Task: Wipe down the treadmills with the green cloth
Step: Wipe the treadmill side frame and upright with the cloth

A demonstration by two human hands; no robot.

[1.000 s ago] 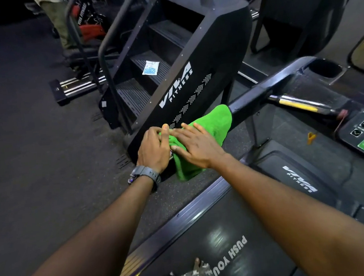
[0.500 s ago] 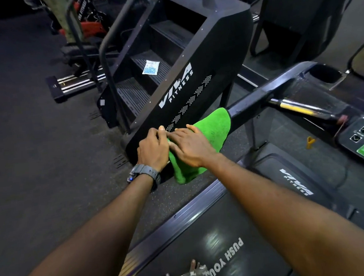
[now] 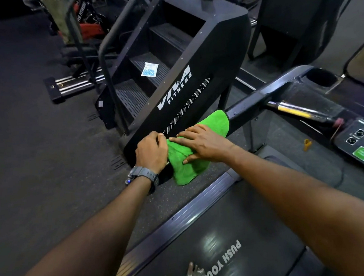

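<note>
Cloth [image 3: 198, 141] lies under my flat, open right hand [image 3: 203, 146]; left hand [image 3: 152, 153] pinches its edge. Loose folds could slip off the handrail [image 3: 260, 100].

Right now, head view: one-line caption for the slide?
Both hands, left and right, press a green cloth over the treadmill handrail end, beside a stair climber.

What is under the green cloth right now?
The green cloth drapes over the treadmill's handrail, which emerges past its upper edge. The right hand presses on top; the left hand grips its end. The rail's covered stretch is hidden.
</note>
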